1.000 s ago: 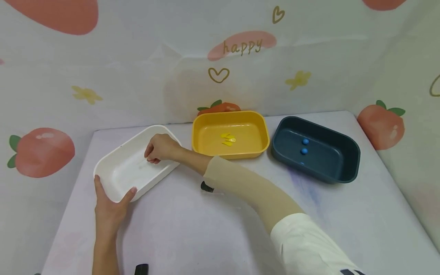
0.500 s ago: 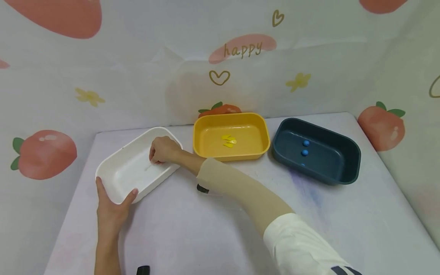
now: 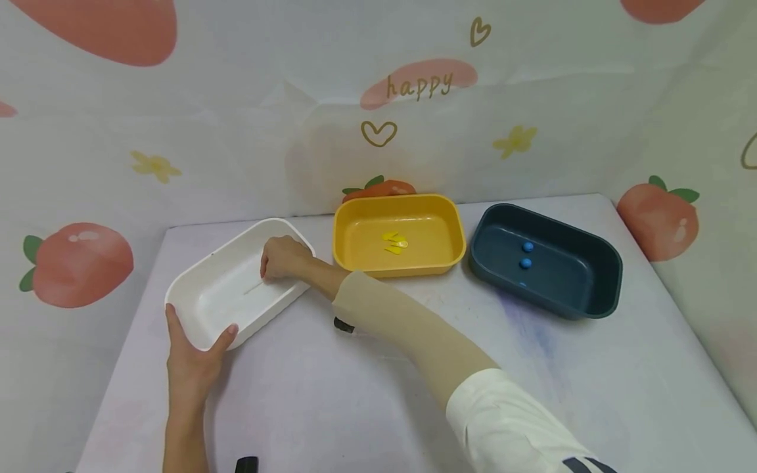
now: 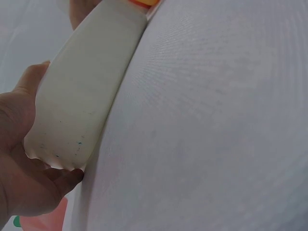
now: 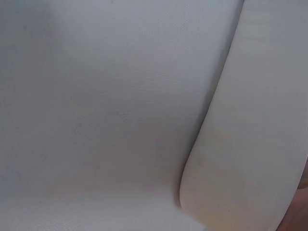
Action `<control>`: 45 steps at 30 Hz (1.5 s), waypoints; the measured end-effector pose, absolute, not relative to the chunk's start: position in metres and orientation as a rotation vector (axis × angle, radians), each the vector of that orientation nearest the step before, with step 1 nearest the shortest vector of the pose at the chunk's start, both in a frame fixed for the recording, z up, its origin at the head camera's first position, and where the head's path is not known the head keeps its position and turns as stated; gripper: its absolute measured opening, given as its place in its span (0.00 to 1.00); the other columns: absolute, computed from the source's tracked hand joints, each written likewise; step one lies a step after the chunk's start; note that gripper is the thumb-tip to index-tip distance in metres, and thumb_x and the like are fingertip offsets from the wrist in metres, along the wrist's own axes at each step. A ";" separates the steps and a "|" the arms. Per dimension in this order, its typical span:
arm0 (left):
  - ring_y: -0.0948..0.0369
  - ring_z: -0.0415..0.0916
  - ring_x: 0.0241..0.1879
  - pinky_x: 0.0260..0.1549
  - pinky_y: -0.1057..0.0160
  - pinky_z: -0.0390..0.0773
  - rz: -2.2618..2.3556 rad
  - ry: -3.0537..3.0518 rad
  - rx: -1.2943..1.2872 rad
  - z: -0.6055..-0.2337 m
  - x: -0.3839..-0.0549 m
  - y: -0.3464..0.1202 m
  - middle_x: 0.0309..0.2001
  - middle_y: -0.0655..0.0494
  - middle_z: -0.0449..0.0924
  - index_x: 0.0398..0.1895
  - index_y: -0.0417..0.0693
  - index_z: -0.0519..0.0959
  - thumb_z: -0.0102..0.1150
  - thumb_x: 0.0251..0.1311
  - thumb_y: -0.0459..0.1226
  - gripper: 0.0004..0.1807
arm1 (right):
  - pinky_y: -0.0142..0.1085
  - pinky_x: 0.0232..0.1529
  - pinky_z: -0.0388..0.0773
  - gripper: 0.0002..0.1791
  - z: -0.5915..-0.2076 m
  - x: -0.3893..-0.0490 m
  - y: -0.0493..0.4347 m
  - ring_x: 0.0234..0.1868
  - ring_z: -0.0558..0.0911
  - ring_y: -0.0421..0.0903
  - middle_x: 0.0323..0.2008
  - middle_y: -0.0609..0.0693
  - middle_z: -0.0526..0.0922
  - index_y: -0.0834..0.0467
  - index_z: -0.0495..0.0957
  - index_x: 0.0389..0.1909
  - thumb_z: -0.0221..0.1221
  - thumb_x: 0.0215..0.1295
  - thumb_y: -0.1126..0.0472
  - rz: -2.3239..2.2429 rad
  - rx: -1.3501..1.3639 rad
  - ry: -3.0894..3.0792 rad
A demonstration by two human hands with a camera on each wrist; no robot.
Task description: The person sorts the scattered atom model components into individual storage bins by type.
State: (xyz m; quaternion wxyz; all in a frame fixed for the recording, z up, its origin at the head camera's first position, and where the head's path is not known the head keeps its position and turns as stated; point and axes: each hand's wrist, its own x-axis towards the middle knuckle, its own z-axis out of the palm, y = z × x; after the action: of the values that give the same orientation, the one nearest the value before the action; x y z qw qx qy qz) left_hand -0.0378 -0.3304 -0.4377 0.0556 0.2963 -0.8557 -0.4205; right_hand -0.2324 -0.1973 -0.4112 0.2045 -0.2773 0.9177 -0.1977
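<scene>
My left hand (image 3: 194, 361) grips the near-left corner of the white tray (image 3: 201, 282), thumb on the rim. In the left wrist view, its fingers (image 4: 71, 182) curl under the tray's corner. My right hand (image 3: 282, 257) is inside the tray toward its right end, fingers curled down and fingertips hidden. A thin whitish stick (image 3: 252, 288) runs from those fingertips along the tray floor. Only a sliver of the right hand (image 5: 294, 211) shows beyond the tray wall (image 5: 240, 144) in the right wrist view.
A yellow tray (image 3: 340, 253) with several small yellow pieces (image 3: 395, 243) stands at the back middle. Right of it sits a dark blue tray (image 3: 582, 282) holding two blue balls (image 3: 526, 263). A patterned cloth (image 3: 248, 118) hangs behind the table (image 3: 355, 407).
My right hand has shifted slightly to the right within the white tray, and more of the thin stick shows beside its fingers. My left hand keeps its grip on the corner.
</scene>
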 end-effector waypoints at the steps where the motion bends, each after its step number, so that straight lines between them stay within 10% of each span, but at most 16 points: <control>1: 0.39 0.42 0.76 0.70 0.38 0.47 -1.276 -2.598 0.896 -0.438 -0.038 -0.330 0.79 0.42 0.37 0.79 0.59 0.25 0.67 0.60 0.49 0.63 | 0.27 0.34 0.70 0.05 -0.411 -0.232 -0.197 0.35 0.76 0.33 0.33 0.33 0.84 0.40 0.89 0.27 0.68 0.59 0.54 -0.547 -0.760 2.559; 45: 0.39 0.42 0.76 0.71 0.39 0.46 -1.288 -2.589 0.873 -0.436 -0.035 -0.328 0.79 0.41 0.38 0.79 0.59 0.25 0.67 0.60 0.49 0.63 | 0.25 0.37 0.77 0.08 -0.367 -0.203 -0.103 0.34 0.81 0.34 0.31 0.41 0.81 0.50 0.84 0.45 0.60 0.68 0.61 -1.282 -0.994 2.227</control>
State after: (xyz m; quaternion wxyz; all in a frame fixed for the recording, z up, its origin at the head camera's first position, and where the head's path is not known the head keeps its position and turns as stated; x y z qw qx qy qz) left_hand -0.0350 -0.3281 -0.4355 0.0605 0.2884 -0.8555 -0.4257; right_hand -0.2028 -0.1026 -0.3669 0.1923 -0.3540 0.7932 -0.4566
